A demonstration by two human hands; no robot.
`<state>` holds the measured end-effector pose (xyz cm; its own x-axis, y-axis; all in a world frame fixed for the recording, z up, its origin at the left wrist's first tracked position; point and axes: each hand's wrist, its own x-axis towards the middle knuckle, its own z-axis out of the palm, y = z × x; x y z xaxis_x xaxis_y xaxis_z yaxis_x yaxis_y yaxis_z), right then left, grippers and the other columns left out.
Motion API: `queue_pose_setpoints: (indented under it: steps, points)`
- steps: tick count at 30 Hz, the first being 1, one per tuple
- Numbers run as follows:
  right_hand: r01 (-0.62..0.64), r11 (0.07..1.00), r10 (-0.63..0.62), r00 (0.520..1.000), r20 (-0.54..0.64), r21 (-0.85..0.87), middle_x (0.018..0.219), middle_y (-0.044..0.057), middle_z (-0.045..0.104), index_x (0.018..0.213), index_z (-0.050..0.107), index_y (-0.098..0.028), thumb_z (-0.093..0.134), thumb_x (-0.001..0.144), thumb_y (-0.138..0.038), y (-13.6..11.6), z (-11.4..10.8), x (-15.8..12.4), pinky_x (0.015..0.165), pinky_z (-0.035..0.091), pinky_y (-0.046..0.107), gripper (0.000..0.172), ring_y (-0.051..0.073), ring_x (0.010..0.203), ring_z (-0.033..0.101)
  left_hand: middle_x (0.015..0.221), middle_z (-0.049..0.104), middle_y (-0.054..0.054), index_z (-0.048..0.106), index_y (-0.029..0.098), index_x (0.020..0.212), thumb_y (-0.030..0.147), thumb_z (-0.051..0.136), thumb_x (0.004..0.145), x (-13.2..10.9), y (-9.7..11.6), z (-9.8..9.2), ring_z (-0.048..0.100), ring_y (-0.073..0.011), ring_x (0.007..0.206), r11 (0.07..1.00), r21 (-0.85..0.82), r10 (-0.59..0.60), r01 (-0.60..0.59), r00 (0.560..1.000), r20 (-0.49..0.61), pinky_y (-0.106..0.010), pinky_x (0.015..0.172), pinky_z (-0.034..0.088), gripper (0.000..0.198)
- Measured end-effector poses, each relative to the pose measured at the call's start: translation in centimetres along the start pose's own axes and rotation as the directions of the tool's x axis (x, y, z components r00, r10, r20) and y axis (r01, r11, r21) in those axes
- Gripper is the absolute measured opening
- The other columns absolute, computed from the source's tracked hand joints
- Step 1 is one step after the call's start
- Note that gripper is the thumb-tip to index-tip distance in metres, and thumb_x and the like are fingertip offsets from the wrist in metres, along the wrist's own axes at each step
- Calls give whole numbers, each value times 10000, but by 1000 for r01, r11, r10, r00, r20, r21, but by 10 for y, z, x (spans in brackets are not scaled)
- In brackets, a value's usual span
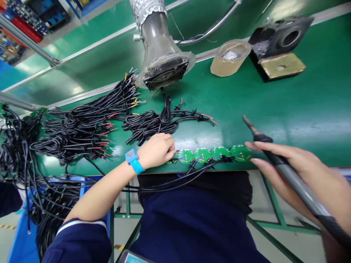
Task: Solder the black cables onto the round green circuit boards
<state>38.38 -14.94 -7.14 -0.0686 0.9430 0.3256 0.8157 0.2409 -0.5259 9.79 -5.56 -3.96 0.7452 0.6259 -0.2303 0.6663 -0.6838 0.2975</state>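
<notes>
A row of round green circuit boards (202, 155) lies along the near edge of the bench, with black cables (175, 183) wired to it by thin coloured leads. My left hand (158, 149) is closed at the row's left end, its fingertips pinching there and covering part of the end board. In my right hand (298, 171) is a soldering iron (285, 170), its tip pointing up and left, clear of the boards. The right thumb and a fingertip are also at the right-end board (240, 153); whether they grip it is hard to tell.
Behind the boards stands a fume extractor hood (167, 62). Bundles of black cables (90, 113) cover the left side, and more hang over a blue bin (20, 233). A tan cup (231, 58) and a soldering iron stand (282, 47) with yellow sponge are at the back right.
</notes>
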Motion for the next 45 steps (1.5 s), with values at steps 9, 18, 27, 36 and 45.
queue_pose_setpoints:
  steps: [9, 18, 27, 36, 45]
  points:
    - [-7, 723, -42, 998, 53, 691, 990, 17, 675, 1246, 509, -295, 491, 919, -306, -20, 54, 15, 710, 576, 306, 327, 150, 779, 665, 1029, 628, -94, 578, 142, 848, 244, 541, 876, -19, -4, 9, 529, -231, 1108, 994, -40, 88, -103, 959, -268, -383, 952, 430, 112]
    - [49, 862, -65, 998, 14, 504, 978, 18, 672, 1172, 556, -292, 534, 890, -257, -24, 55, 16, 796, 535, 333, 285, 173, 887, 656, 792, 631, -30, 630, 159, 930, 262, 613, 843, -69, 24, 25, 571, -178, 738, 984, 5, -168, 178, 935, -311, -317, 670, 475, 136]
    - [192, 908, -127, 973, -193, 371, 996, 18, 663, 1257, 517, -313, 559, 849, -136, -30, 63, 8, 822, 516, 325, 447, 168, 909, 642, 769, 594, -70, 569, 38, 1067, 132, 437, 911, -79, 55, 50, 548, -166, 673, 964, 266, 95, -15, 952, -290, -295, 592, 489, 226]
    - [202, 884, -132, 973, -190, 422, 981, 20, 668, 1268, 504, -323, 554, 864, -164, -31, 63, 10, 799, 524, 349, 437, 170, 877, 647, 1216, 559, -99, 678, 191, 987, 330, 516, 894, -32, 11, 18, 476, -250, 1047, 994, 110, 43, 1, 916, -399, -422, 891, 464, 233]
    - [159, 900, -96, 981, -171, 406, 844, 24, 670, 1218, 554, -291, 575, 848, -204, -34, 56, 14, 827, 512, 412, 381, 202, 875, 625, 1031, 594, -112, 607, 121, 848, 235, 490, 906, -44, 15, 41, 554, -198, 930, 992, -4, -115, 124, 911, -397, -362, 833, 510, 173]
